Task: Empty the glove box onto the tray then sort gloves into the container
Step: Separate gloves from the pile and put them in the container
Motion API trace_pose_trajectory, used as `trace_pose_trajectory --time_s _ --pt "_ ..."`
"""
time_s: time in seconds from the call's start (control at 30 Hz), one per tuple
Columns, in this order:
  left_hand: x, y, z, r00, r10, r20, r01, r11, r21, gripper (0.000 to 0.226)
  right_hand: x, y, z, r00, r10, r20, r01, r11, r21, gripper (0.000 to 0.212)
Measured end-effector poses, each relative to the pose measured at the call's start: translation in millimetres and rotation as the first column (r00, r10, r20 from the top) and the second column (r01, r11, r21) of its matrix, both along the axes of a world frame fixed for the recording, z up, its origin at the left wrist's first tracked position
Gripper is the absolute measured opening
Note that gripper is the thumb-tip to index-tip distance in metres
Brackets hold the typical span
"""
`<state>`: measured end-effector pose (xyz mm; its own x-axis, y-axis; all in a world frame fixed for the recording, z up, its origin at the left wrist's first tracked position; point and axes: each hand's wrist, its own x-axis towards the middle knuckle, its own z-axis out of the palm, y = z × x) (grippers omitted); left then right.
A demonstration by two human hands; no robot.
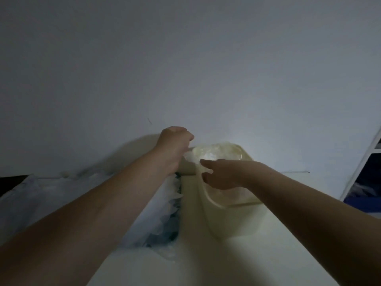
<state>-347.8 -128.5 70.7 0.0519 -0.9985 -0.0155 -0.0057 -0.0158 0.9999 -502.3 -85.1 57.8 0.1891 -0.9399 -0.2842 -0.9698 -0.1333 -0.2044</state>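
- Dimly seen, the left hand [175, 142] sits curled at the far-left rim of the cream container [233, 200], probably steadying it; whether it grips rim or glove I cannot tell.
- Its partner, the right hand [220, 175], is open over the mouth, fingers straight, likely to press gloves down.
- Packed gloves [214, 154] fill the container; loose gloves [171, 203] are heaped just left of it, awaiting sorting.
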Motion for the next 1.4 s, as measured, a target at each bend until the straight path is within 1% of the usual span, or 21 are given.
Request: trace_pose_trajectory --time_s 0.07,0.1,0.17,0.23,0.3,0.37,0.43,0.5,0.6,0.67,0.73,0.77,0.83,0.93,1.0,1.07,1.1,1.17,1.27,1.33,1.4 --pt "19 11 -4 0.999 -0.037 0.02 0.037 0.999 -0.028 0.016 -1 -9 -17 0.992 0.044 -0.118 -0.038 0.998 0.054 0.062" --pt "30 15 -7 0.996 -0.036 0.082 0.04 0.998 -0.054 0.02 -2 -13 -25 0.978 0.071 -0.194 -0.057 0.995 0.076 0.059" --pt "53 25 -16 0.952 -0.011 0.305 0.051 0.991 -0.121 0.02 -3 -14 -35 0.94 0.114 -0.321 -0.08 0.99 0.119 0.053" --pt "80 36 -28 0.805 0.008 0.593 0.117 0.978 -0.171 0.019 -1 -10 -30 0.943 0.097 -0.318 -0.059 0.99 0.127 0.053" --pt "110 40 -47 0.56 0.01 0.828 0.176 0.976 -0.131 0.025 3 -3 -10 0.96 0.071 -0.27 -0.045 0.994 0.099 0.057" --pt "137 43 -69 0.402 -0.023 0.916 0.177 0.983 -0.052 0.035 5 4 13 0.967 0.03 -0.252 -0.028 1.0 0.011 0.06" --pt "156 45 -91 0.306 -0.081 0.949 0.204 0.979 0.018 0.038 11 15 31 0.972 0.002 -0.236 -0.03 0.993 -0.114 0.057" --pt "165 50 -107 0.233 -0.095 0.968 0.245 0.969 0.036 0.033 24 26 41 0.99 -0.001 -0.142 -0.035 0.967 -0.251 0.05" --pt "174 53 -122 0.288 0.03 0.957 0.237 0.966 -0.102 0.028 58 38 40 0.991 0.096 0.09 -0.052 0.915 -0.4 0.036" --pt "175 56 -126 0.3 0.104 0.948 0.241 0.954 -0.181 0.022 77 43 30 0.946 0.171 0.274 -0.061 0.928 -0.368 0.037" --pt "177 60 -125 0.323 0.146 0.935 0.254 0.939 -0.234 0.02 91 44 11 0.896 0.205 0.394 -0.086 0.95 -0.299 0.042" --pt "179 62 -123 0.366 0.172 0.915 0.251 0.928 -0.275 0.021 96 43 1 0.886 0.211 0.412 -0.104 0.958 -0.268 0.049" --pt "184 66 -112 0.505 0.23 0.832 0.192 0.91 -0.368 0.018 105 41 -17 0.895 0.212 0.393 -0.14 0.969 -0.204 0.077" --pt "185 76 -85 0.711 0.275 0.647 0.058 0.894 -0.444 0.011 116 42 -23 0.895 0.224 0.385 -0.181 0.973 -0.146 0.113" --pt "187 82 -70 0.828 0.196 0.526 0.046 0.91 -0.412 0.018 121 40 -20 0.863 0.249 0.441 -0.186 0.966 -0.181 0.121" --pt "190 90 -56 0.938 -0.022 0.345 0.116 0.96 -0.253 0.016 124 40 -14 0.824 0.28 0.493 -0.17 0.951 -0.257 0.12" --pt "193 95 -51 0.957 -0.137 0.255 0.182 0.97 -0.161 0.011 125 39 -11 0.81 0.296 0.507 -0.163 0.943 -0.289 0.118" --pt "197 101 -46 0.932 -0.316 0.18 0.328 0.944 -0.041 0.014 126 41 -7 0.785 0.316 0.534 -0.152 0.932 -0.328 0.112" --pt "198 104 -46 0.856 -0.506 0.105 0.507 0.862 0.01 0.017 131 38 -9 0.714 0.326 0.62 -0.196 0.943 -0.27 0.099" --pt "196 103 -46 0.857 -0.513 0.043 0.513 0.858 0.023 0.015 134 32 -15 0.582 0.308 0.752 -0.232 0.95 -0.209 0.081" --pt "194 99 -47 0.89 -0.45 -0.07 0.453 0.891 0.036 0.021 137 27 -22 0.44 0.219 0.871 -0.188 0.971 -0.149 0.055"
